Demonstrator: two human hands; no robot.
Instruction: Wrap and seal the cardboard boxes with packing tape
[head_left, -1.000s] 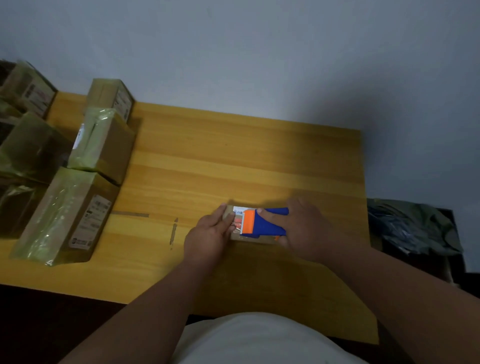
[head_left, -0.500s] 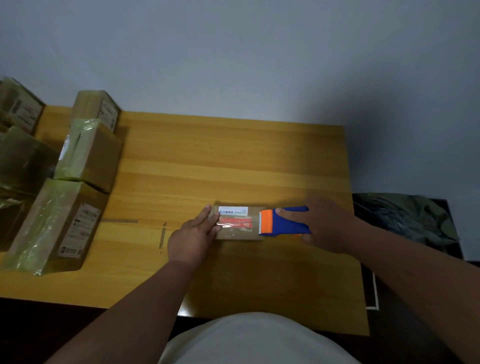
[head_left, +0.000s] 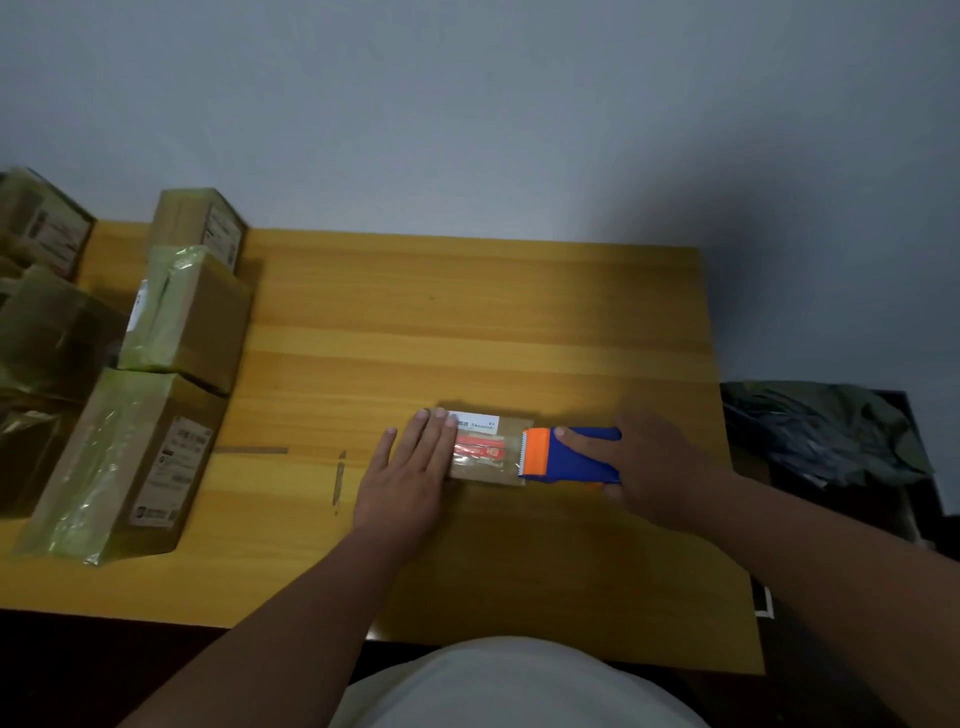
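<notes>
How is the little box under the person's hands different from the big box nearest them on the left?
The small box is low, flat and far smaller; the large box is tall and bulky. The small box lies under the left hand, with the tape dispenser in the right hand at its right end; the large box lies untouched at the table edge, already banded in greenish tape. Both are brown cardboard with printed labels.

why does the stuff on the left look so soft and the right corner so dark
Head view: the wide-angle lens stretches and softens the edges, so the taped boxes at left look smeared and their labels unreadable; light is dim and uneven, with a broad shadow on the wall at upper right; centre is sharper, though the left hand and right hand show slight blur; faint glare on tape over the small box.
</notes>
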